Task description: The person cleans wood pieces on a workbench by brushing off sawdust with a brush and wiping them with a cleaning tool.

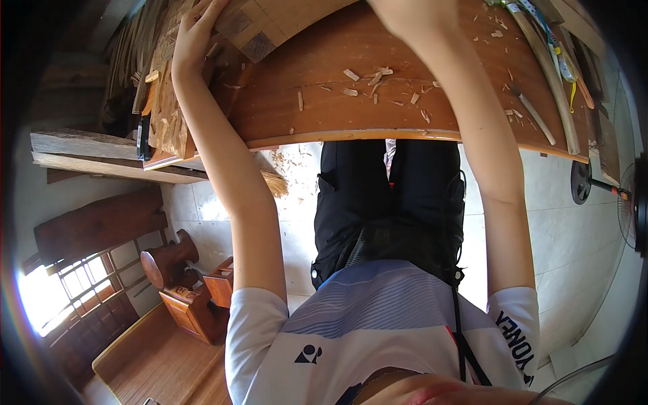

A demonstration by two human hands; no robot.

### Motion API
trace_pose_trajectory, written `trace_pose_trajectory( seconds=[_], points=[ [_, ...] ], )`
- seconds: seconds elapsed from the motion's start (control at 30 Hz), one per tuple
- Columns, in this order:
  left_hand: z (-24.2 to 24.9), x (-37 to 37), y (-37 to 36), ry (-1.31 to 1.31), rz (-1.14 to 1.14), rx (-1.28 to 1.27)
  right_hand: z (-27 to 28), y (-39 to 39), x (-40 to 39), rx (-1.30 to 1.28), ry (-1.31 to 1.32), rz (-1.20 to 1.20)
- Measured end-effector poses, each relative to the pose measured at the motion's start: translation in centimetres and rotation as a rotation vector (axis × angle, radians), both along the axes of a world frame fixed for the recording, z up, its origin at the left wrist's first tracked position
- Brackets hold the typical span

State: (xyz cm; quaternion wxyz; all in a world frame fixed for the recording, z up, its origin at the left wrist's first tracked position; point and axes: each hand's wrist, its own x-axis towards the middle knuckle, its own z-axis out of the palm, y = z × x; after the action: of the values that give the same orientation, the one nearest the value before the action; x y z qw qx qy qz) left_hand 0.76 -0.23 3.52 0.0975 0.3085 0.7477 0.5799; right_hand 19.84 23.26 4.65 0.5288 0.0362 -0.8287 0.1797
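At the upper left, my left hand [194, 32] is against the left edge of a light wooden board [290, 19] with darker square patches. Its fingers bend over that edge, and their tips are partly cut off by the frame. My right hand [422, 15] is at the top edge, to the right of the board, smeared by motion. Its fingers are out of frame, so what it holds is hidden. Both are above a reddish-brown wooden table [324, 118] scattered with wood chips [379, 75].
On the table's right side lie a slim tool with a pale handle [536, 118], a long wooden strip [555, 88] and other tools. Rough timber [169, 121] is stacked at left. A standing fan [624, 196] is at right, and carved wooden furniture [189, 307] stands lower left.
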Motion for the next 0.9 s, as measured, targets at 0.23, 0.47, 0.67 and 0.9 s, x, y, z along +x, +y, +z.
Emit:
trace_pose_trajectory(
  seconds=[0.23,0.47,0.67,0.9],
  points=[
    [-2.4,-4.9,-1.8,-0.056,0.023,-0.001,0.0,-5.0,1.1,0.008,0.033,0.642],
    [-0.1,-0.3,-0.1,0.034,0.032,-0.049,-1.2,-0.8,-1.0,-0.295,-0.121,0.652],
    [-0.2,-0.3,0.2,0.094,-0.017,0.001,0.9,3.5,1.4,-0.153,0.079,-0.008],
    [0.1,-0.1,0.1,0.041,-0.010,-0.022,0.1,-0.5,0.2,-0.035,0.062,0.223]
  ],
)
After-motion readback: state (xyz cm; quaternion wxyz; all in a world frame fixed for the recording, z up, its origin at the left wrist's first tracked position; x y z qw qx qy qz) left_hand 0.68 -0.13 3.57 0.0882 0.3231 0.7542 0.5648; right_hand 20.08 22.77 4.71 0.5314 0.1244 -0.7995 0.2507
